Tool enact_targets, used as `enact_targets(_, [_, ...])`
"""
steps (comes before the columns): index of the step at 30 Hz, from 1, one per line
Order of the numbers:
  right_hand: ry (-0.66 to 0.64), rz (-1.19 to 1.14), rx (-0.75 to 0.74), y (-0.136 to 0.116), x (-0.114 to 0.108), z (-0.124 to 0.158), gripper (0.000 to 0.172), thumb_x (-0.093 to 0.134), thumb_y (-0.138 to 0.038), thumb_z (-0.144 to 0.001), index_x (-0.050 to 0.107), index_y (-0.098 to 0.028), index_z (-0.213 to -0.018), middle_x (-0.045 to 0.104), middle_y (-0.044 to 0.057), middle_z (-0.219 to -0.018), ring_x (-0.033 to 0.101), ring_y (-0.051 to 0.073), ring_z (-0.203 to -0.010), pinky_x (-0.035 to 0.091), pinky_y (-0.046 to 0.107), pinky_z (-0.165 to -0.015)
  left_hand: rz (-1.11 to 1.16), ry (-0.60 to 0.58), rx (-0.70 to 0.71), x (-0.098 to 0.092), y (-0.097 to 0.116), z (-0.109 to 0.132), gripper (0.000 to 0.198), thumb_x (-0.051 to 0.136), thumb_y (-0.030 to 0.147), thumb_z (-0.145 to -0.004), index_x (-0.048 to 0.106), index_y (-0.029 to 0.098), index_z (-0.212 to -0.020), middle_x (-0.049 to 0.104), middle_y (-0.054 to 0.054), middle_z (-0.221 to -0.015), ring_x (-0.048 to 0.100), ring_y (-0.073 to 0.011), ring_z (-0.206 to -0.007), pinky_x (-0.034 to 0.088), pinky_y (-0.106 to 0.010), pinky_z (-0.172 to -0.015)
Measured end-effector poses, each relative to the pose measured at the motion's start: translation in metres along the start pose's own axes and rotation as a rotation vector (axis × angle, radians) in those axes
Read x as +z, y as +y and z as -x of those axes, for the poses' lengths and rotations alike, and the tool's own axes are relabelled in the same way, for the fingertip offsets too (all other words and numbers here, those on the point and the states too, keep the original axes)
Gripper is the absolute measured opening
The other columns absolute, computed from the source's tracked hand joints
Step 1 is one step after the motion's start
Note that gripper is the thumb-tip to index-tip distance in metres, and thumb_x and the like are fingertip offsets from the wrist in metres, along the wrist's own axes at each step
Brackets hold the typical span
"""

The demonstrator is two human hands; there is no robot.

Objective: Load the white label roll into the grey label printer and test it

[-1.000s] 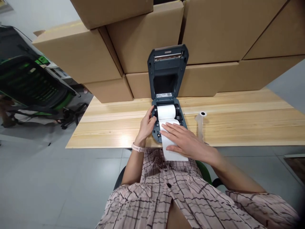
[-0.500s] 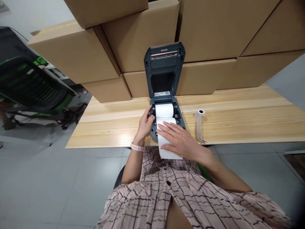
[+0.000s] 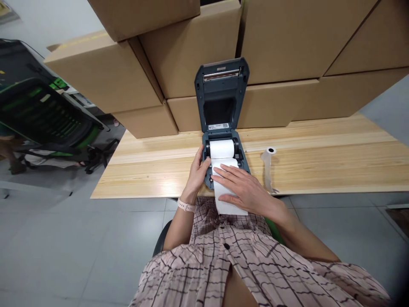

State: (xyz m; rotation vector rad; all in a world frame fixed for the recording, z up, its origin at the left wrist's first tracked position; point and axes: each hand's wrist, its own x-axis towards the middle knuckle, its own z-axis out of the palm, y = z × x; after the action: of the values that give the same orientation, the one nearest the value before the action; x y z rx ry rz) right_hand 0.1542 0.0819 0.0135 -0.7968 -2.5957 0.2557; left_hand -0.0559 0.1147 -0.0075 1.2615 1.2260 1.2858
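A dark grey label printer [image 3: 220, 104] stands with its lid open on the wooden table [image 3: 319, 162]. A white paper roll [image 3: 221, 149] sits in its bay, and a strip of paper [image 3: 228, 206] runs out over the front edge toward me. My right hand [image 3: 243, 187] lies flat on that strip, fingers stretched out. Curled against the printer's left side by the roll holder is my left hand [image 3: 198, 171], its fingertips touching the casing.
Large cardboard boxes [image 3: 134, 72] are stacked along the back of the table behind the printer. A small spent roll core with a trailing backing strip [image 3: 267, 164] lies right of the printer. A black and green chair [image 3: 44, 115] stands at the left on the grey floor.
Both hands stay on the printer and the paper strip. The view has shifted slightly; my left hand's fingers have moved a little along the printer's left side.
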Motion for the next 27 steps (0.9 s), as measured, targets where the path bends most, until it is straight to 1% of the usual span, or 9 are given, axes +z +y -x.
enact_targets(5, [0.155,-0.347,0.018,0.020,-0.031,-0.001,0.036,0.061,-0.049,-0.106,0.073,-0.029,-0.134,0.077,0.006,-0.135,0.072,0.026,-0.129,0.062,0.049,-0.109,-0.012,-0.005,-0.075,0.006,0.007,0.039,0.089,0.076,0.051,-0.091,0.031,0.036,-0.167,0.020,-0.003,-0.182,0.015,-0.0294,-0.170,0.021,-0.046,-0.139])
enact_targets(8, [0.628,-0.390,0.170,0.062,-0.066,-0.033,0.028,0.058,-0.045,-0.108,0.078,-0.026,-0.112,0.082,0.003,-0.112,0.078,0.019,-0.109,0.064,0.041,-0.103,0.022,-0.009,-0.086,0.007,0.010,0.047,0.093,0.078,0.052,-0.089,0.029,0.036,-0.167,0.021,-0.003,-0.182,0.018,-0.0304,-0.170,0.023,-0.047,-0.139])
enact_targets(10, [0.860,-0.366,0.226,0.098,-0.086,-0.072,0.040,0.052,-0.052,-0.110,0.072,-0.022,-0.127,0.077,0.006,-0.129,0.072,0.018,-0.125,0.055,0.039,-0.114,0.033,-0.015,-0.098,0.007,0.012,0.047,0.096,0.079,0.051,-0.088,0.028,0.035,-0.168,0.021,-0.003,-0.182,0.019,-0.0303,-0.169,0.025,-0.046,-0.138])
enact_targets(13, [0.782,-0.460,0.251,0.144,-0.107,-0.136,0.065,0.030,-0.064,-0.108,0.065,-0.019,-0.141,0.060,0.004,-0.158,0.055,0.021,-0.149,0.047,0.035,-0.117,0.048,-0.030,-0.137,0.007,0.013,0.051,0.105,0.081,0.052,-0.086,0.021,0.034,-0.170,0.019,-0.005,-0.183,0.021,-0.0313,-0.169,0.029,-0.046,-0.137])
enact_targets(17, [0.735,-0.637,0.292,0.157,-0.121,-0.176,0.099,-0.002,-0.070,-0.095,0.073,-0.015,-0.129,0.067,0.001,-0.148,0.057,0.023,-0.143,0.051,0.029,-0.099,0.057,-0.010,-0.172,0.008,0.008,0.064,0.112,0.082,0.054,-0.085,0.012,0.035,-0.171,0.014,-0.006,-0.184,0.021,-0.0327,-0.169,0.030,-0.047,-0.136])
enact_targets(20, [0.758,-0.542,0.272,0.129,-0.119,-0.152,0.103,-0.009,-0.071,-0.096,0.076,-0.020,-0.125,0.071,-0.005,-0.143,0.061,0.026,-0.139,0.052,0.030,-0.096,0.015,-0.019,-0.185,0.006,0.006,0.071,0.114,0.080,0.058,-0.085,0.007,0.039,-0.171,0.010,-0.005,-0.184,0.016,-0.0345,-0.169,0.033,-0.049,-0.134])
enact_targets(22, [0.758,-0.374,0.192,0.102,-0.110,-0.119,0.082,0.007,-0.072,-0.107,0.063,-0.027,-0.146,0.064,-0.003,-0.154,0.056,0.028,-0.147,0.051,0.041,-0.113,-0.010,-0.029,-0.186,0.004,0.007,0.072,0.117,0.081,0.060,-0.084,0.004,0.041,-0.171,0.009,-0.004,-0.184,0.016,-0.0357,-0.169,0.035,-0.050,-0.133])
enact_targets(24, [0.750,-0.220,0.133,0.075,-0.093,-0.081,0.067,0.018,-0.068,-0.110,0.057,-0.034,-0.152,0.056,0.001,-0.161,0.049,0.025,-0.153,0.043,0.049,-0.127,-0.009,-0.042,-0.191,0.004,0.009,0.072,0.120,0.081,0.060,-0.084,0.001,0.042,-0.171,0.012,-0.005,-0.184,0.021,-0.0363,-0.168,0.037,-0.051,-0.132])
enact_targets(27, [0.669,-0.119,0.136,0.044,-0.059,-0.031,0.065,0.014,-0.063,-0.110,0.054,-0.037,-0.154,0.054,0.003,-0.162,0.049,0.029,-0.153,0.043,0.059,-0.127,0.017,-0.042,-0.160,0.004,0.009,0.071,0.119,0.082,0.057,-0.085,0.002,0.041,-0.172,0.017,-0.007,-0.183,0.025,-0.0355,-0.167,0.035,-0.051,-0.133])
